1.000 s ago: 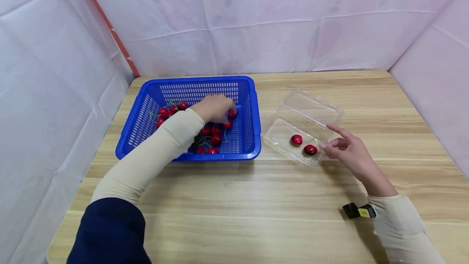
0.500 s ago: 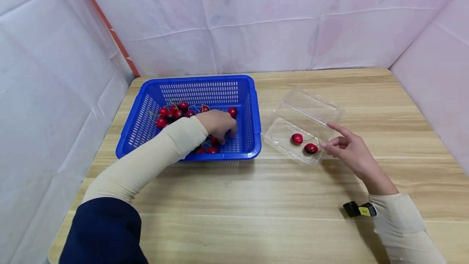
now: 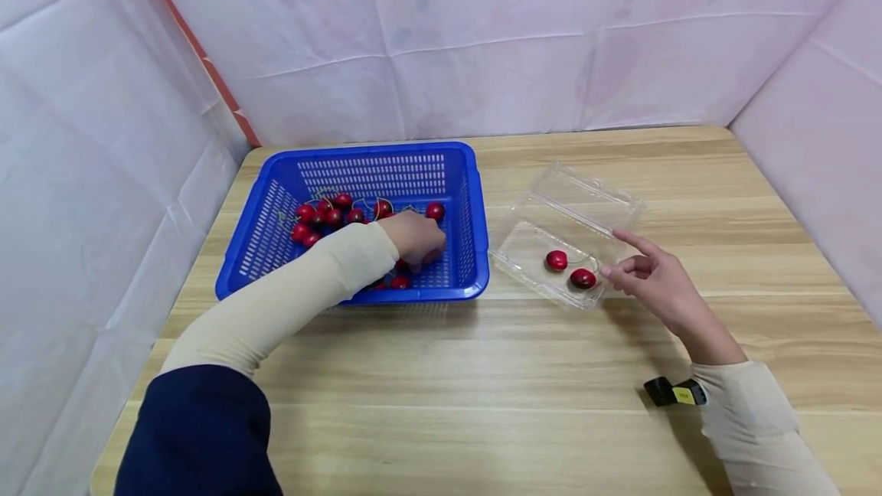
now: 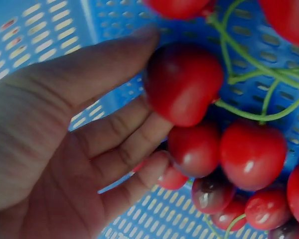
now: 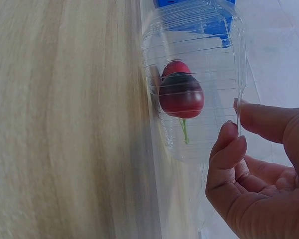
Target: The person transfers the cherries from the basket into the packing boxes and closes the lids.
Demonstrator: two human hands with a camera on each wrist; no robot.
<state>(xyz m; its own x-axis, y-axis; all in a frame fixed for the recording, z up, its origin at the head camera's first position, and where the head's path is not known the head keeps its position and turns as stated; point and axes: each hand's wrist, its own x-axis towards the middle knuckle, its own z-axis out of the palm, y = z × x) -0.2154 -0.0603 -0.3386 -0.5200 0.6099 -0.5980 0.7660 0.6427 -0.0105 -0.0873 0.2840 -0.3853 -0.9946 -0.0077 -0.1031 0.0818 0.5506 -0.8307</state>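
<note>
My left hand [image 3: 416,237] is down inside the blue basket [image 3: 475,282]. In the left wrist view its thumb and fingers close round a dark red cherry [image 4: 184,84] with a green stem. Other cherries [image 4: 251,154] lie right beside it. The far side of the hand is hidden in the head view. My right hand [image 3: 654,278] pinches the near right edge of a clear plastic clamshell box [image 3: 524,239], thumb and fingers on either side of the rim. Inside the box lie two cherries [image 3: 583,279] with stems, one by the other.
More cherries [image 3: 334,217] are piled at the basket's left and back. The box's lid [image 3: 586,201] lies folded back towards the rear of the wooden table [image 3: 441,404]. White cloth walls [image 3: 482,90] border the table at the back and sides.
My left hand has moved from the basket's rear right towards its front, uncovering cherries at the back. It now pinches a cherry. My right hand stays at the box.
</note>
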